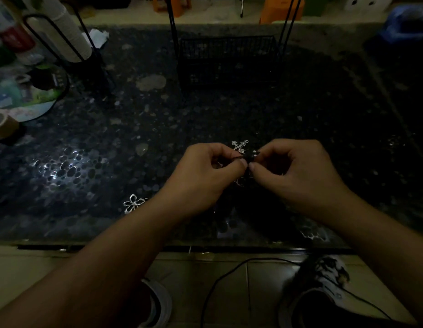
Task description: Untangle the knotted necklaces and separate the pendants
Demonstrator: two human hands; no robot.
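My left hand point(207, 176) and my right hand point(293, 171) meet over the dark stone table point(111, 143), thumbs and forefingers pinching a knot of black necklace cord point(247, 159) between them. A silver cross pendant point(240, 146) shows just behind the knot. Below my fingers a small silver piece point(238, 182) hangs, partly hidden. A silver flower pendant point(133, 203) lies on the table to the left of my left wrist. The cords are nearly invisible against the dark surface.
A black wire basket point(227, 60) stands at the back centre. A paper roll on a black holder point(63, 36), a round fan and a tape roll point(2, 125) crowd the left edge. Below the table's front edge, a black cable point(220, 280) runs over the floor.
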